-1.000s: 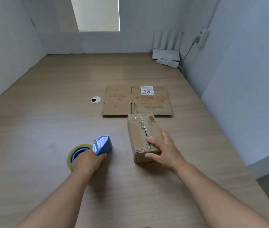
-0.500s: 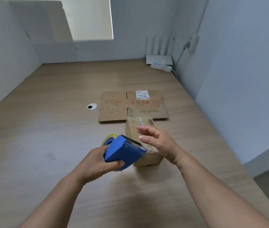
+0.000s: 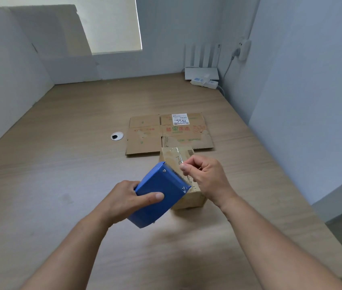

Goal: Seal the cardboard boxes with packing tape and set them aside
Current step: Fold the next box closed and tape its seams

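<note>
Presently, the left hand (image 3: 127,203) grips the blue tape dispenser (image 3: 159,191), thumb laid across its upper face, and holds it clear of the table (image 3: 61,185). The dispenser's toothed edge faces the right hand (image 3: 206,178). That hand's thumb and forefinger are pinched together at the edge, apparently on the free end of the packing tape (image 3: 189,180); the clear film is hard to make out. Its other fingers are curled.

The small cardboard box (image 3: 190,200) rests on the table just beyond and below both hands, partly hidden by them. Its long axis runs away from the person, toward the flattened carton (image 3: 145,139). The right hand is the nearer, directly over the box.

Judgement: the tape must be drawn out lengthwise along that axis.

Box condition: brown and worn, with glossy wrinkled tape already along its top and a barcode at the far corner.
</note>
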Demonstrator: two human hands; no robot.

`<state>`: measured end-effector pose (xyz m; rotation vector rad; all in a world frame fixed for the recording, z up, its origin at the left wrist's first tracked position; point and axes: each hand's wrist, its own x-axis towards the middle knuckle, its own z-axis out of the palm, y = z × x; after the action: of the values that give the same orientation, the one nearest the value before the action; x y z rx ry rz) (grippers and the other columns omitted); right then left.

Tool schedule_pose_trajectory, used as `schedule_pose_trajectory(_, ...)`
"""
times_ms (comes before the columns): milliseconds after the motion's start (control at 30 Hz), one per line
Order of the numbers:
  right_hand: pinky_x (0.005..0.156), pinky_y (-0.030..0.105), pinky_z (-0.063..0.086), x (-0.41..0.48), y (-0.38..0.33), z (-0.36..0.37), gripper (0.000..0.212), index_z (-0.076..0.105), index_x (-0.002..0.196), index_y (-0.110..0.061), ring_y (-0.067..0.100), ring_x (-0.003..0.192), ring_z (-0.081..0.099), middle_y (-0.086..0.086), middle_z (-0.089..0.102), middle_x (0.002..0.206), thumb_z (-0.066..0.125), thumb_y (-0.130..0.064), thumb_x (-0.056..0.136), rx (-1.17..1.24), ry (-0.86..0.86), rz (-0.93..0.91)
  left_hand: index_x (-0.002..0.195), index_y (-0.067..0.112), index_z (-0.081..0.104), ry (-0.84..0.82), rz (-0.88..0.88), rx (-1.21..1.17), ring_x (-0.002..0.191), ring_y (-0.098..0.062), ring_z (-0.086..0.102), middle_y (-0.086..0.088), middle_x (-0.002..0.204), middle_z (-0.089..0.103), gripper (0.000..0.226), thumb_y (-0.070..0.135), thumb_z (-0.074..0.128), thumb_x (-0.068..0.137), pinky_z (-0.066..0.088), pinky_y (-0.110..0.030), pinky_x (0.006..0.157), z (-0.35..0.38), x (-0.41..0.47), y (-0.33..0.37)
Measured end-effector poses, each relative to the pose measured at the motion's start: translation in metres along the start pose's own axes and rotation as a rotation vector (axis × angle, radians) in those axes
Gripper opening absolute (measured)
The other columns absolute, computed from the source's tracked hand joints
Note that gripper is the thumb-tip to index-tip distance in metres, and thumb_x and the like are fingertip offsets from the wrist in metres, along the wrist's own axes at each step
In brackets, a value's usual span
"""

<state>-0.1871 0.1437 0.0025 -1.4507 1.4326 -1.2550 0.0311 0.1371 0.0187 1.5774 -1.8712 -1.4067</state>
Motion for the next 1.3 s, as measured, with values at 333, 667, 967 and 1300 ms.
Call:
schedule_pose_trajectory(333, 0.054, 0.03, 0.039, -0.019, 0.056, -0.056, 0.031, 0.058, 0.057, -0.013, 0.008, 0.047, 0.045, -0.005, 0.057, 0.05, 0.066, -0.013, 0.087, -0.025, 0.325, 0.306, 0.079, 0.011, 0.07, -0.099, -0.234, 0.248, 0.063, -0.02, 0.07, -0.003, 0.073, 0.073, 0.103, 0.09, 0.064, 0.014, 0.045, -0.026, 0.059, -0.072, -0.016, 0.002)
schedule_pose_trajectory(667, 0.058, 0.031, 0.04, -0.029, 0.082, -0.044, 0.032, 0.057, 0.056, -0.013, 0.015, 0.053, 0.045, 0.001, 0.058, 0.056, 0.065, -0.017, 0.087, -0.047, 0.316, 0.457, 0.08, 0.005, 0.068, 0.02, -0.381, 0.553, 0.065, -0.02, 0.062, -0.009, 0.077, 0.069, 0.086, 0.087, 0.051, 0.059, 0.038, -0.027, 0.059, -0.043, 0.018, -0.009)
schedule_pose_trajectory(967, 0.059, 0.032, 0.04, -0.024, 0.098, -0.033, 0.031, 0.056, 0.056, -0.013, 0.015, 0.053, 0.045, 0.0, 0.058, 0.055, 0.065, -0.015, 0.086, -0.03, 0.297, 0.574, 0.072, 0.014, 0.056, 0.086, -0.383, 0.893, 0.067, -0.015, 0.058, 0.0, 0.074, 0.061, 0.067, 0.081, 0.046, 0.074, 0.039, -0.027, 0.058, -0.017, 0.04, -0.006)
schedule_pose_trajectory(1300, 0.057, 0.03, 0.046, -0.017, 0.102, -0.025, 0.021, 0.058, 0.084, -0.01, 0.025, 0.071, 0.059, 0.008, 0.063, 0.08, 0.064, -0.03, 0.083, -0.117, 0.157, 0.796, 0.076, 0.021, 0.051, 0.037, -0.428, 0.98, 0.07, -0.013, 0.054, 0.004, 0.078, 0.056, 0.057, 0.077, 0.048, 0.077, 0.041, -0.028, 0.063, 0.012, 0.056, -0.003)
